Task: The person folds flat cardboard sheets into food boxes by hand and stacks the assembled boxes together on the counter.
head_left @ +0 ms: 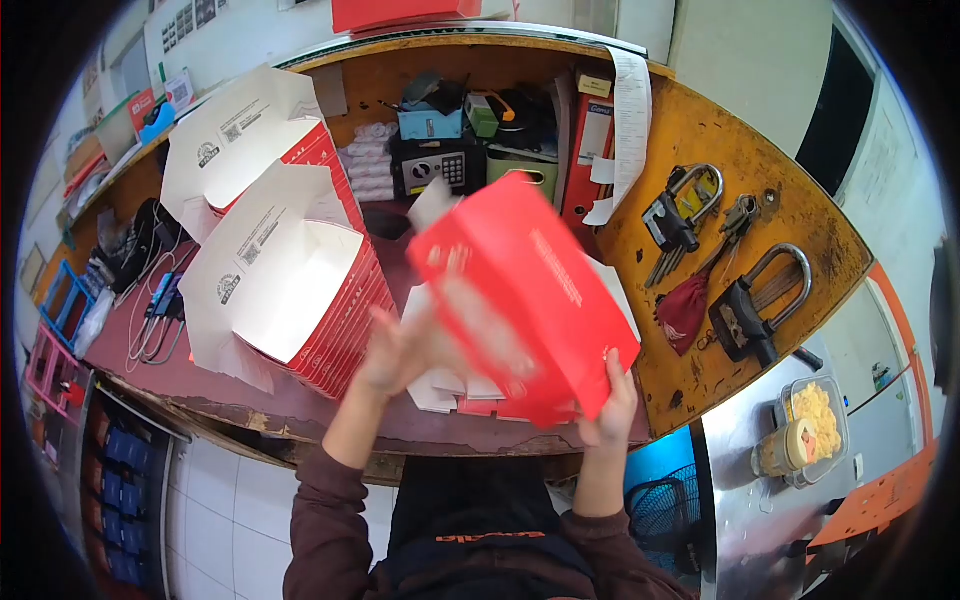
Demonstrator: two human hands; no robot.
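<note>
A red cardboard box [530,290], tilted and partly blurred, is held above the desk. My right hand [612,405] grips its lower right corner, thumb on the red face. At the box's lower left side is my left hand [400,350], its fingers apart and blurred; part of it lies behind or against the box, and no grip is visible. Under the box, flat white and red cardboard pieces [432,390] rest on the desk. To the left stand two stacks of nested red-and-white boxes, a nearer stack [345,320] and a farther stack [240,140], with white flaps raised.
The purple desk top [130,345] bears cables at left. Behind are a keypad safe [436,172], a blue container [430,122] and red binders [592,150]. Large locks [745,320] and keys lie on the wooden panel at right. Food containers [812,425] stand on a metal counter.
</note>
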